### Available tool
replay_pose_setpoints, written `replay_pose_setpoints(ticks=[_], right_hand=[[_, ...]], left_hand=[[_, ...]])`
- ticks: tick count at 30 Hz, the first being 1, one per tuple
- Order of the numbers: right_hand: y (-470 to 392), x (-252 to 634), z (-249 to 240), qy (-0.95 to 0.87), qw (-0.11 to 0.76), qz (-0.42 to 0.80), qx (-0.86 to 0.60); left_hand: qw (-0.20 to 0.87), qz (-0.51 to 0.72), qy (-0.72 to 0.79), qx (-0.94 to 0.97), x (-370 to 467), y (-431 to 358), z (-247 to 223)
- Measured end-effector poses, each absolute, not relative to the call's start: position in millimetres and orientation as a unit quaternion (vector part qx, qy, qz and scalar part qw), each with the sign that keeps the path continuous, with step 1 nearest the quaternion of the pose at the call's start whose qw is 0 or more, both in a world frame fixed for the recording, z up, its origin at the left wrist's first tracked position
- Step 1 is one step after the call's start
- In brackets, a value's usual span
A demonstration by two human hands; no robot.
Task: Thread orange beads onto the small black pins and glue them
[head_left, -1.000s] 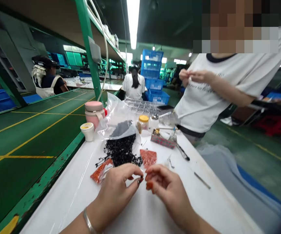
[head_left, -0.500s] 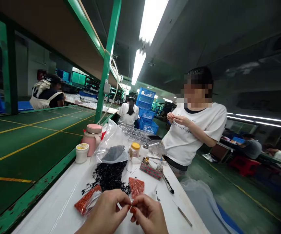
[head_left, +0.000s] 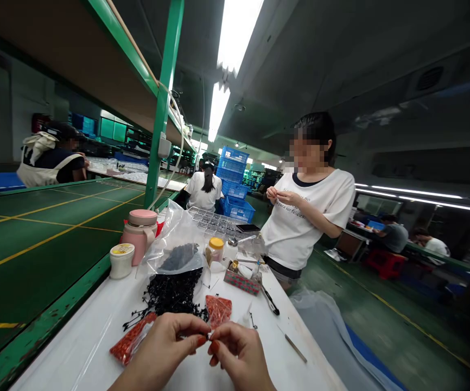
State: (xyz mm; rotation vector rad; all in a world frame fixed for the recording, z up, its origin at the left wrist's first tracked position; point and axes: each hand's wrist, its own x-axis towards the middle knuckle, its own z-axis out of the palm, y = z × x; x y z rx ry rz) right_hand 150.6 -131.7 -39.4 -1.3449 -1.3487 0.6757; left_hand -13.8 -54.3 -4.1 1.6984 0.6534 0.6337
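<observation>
My left hand (head_left: 170, 345) and my right hand (head_left: 239, 350) meet fingertip to fingertip over the white table (head_left: 96, 326). Each is pinched closed on something too small to make out. Just beyond the right fingers lies a bag of small orange pieces (head_left: 218, 309). Another orange bag (head_left: 131, 338) is partly behind my left hand. A pile of black stemmed parts (head_left: 173, 290) spreads beyond my hands, below an open clear bag (head_left: 180, 258) of dark pieces.
A pink flask (head_left: 140, 233), a white tub (head_left: 121, 260), a yellow-lidded jar (head_left: 214, 251) and a patterned box (head_left: 241, 281) stand farther back. Black-handled cutters (head_left: 270, 301) and a thin metal tool (head_left: 296, 348) lie rightward. A person in a white shirt (head_left: 308, 217) stands beyond the table.
The whole view has shifted, so the surroundings appear farther left. My hands remain together, with the left thumb now slightly apart from the right fingertips.
</observation>
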Motion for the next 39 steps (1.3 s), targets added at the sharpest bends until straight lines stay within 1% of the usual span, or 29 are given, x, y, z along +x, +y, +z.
replay_pose_setpoints(ticks=[4, 8, 12, 17, 22, 24, 26, 28, 30, 34, 39], right_hand=[[-136.5, 149.8, -31.9, -0.593, 0.532, 0.264, -0.544], [-144.9, 150.8, -24.5, -0.587, 0.535, 0.288, -0.535], [-150.6, 153.7, -21.8, -0.572, 0.545, 0.304, -0.532], [-156.9, 150.5, -15.7, -0.610, 0.531, 0.214, -0.548], [-156.8, 151.0, 2.2, -0.632, 0.476, 0.198, -0.578], [-152.8, 152.7, 11.3, -0.636, 0.452, 0.217, -0.586], [-147.1, 154.2, 17.6, -0.628, 0.439, 0.263, -0.587], [-142.1, 155.0, 18.8, -0.612, 0.445, 0.308, -0.576], [-140.2, 155.4, 14.9, -0.595, 0.471, 0.325, -0.565], [-147.7, 157.8, 1.8, -0.598, 0.505, 0.290, -0.551], [-153.6, 161.8, -6.4, -0.639, 0.487, 0.217, -0.555]], left_hand=[[0.576, 0.271, 0.281, 0.719, -16.4, -55.3, -1.9], [0.592, 0.308, 0.275, 0.693, -18.6, -59.9, -1.6], [0.631, 0.330, 0.256, 0.653, -17.4, -63.0, -2.8], [0.679, 0.323, 0.242, 0.613, -16.7, -66.4, -0.9], [0.690, 0.320, 0.243, 0.603, -16.8, -67.3, 0.6], [0.685, 0.325, 0.249, 0.602, -17.3, -66.9, 1.2], [0.685, 0.335, 0.253, 0.595, -17.8, -66.6, 2.0], [0.687, 0.348, 0.257, 0.584, -17.9, -66.6, 2.7], [0.690, 0.359, 0.256, 0.574, -17.2, -66.8, 2.7], [0.690, 0.363, 0.252, 0.574, -14.9, -66.3, -0.6], [0.683, 0.341, 0.273, 0.586, -14.1, -64.1, -7.2]])
